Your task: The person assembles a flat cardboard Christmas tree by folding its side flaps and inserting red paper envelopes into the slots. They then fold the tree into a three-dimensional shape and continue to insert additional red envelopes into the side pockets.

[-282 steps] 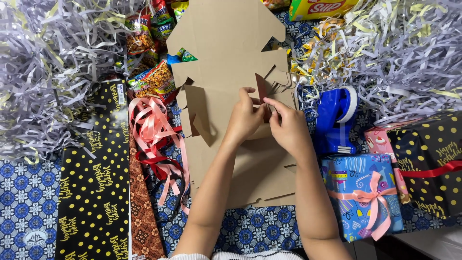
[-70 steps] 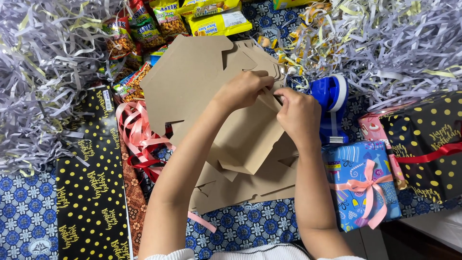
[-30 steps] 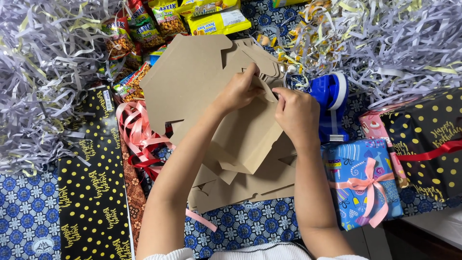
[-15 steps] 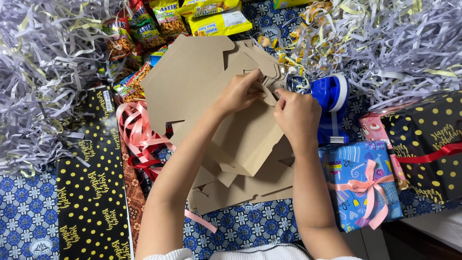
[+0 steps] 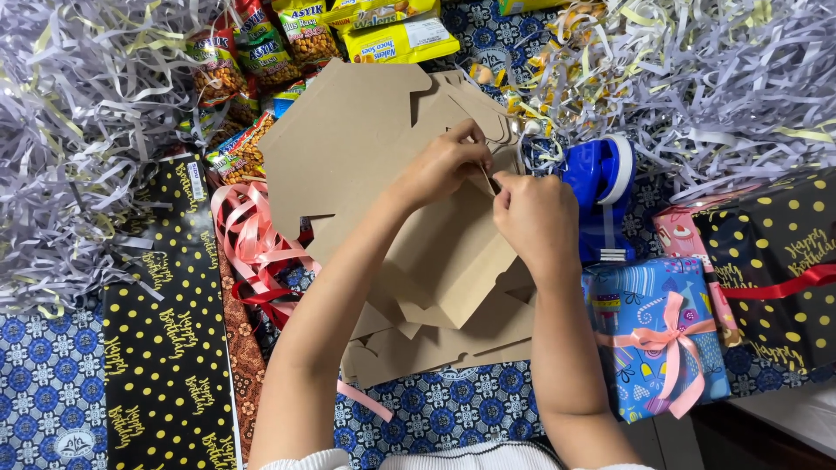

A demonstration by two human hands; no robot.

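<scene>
Your left hand (image 5: 444, 165) and right hand (image 5: 535, 213) both pinch a flap of the brown cardboard box (image 5: 374, 165), beside the blue tape dispenser (image 5: 601, 187).

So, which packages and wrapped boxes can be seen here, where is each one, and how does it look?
Snack packets: top left, red and green bags.
Yellow snack packs: top centre, flat.
Blue gift box: right of the right hand, pink ribbon bow.
Black gift box: far right, gold dots, red ribbon.
Black wrapping sheet: left, gold dots.
Cardboard box blank: brown, under the left hand.
</scene>
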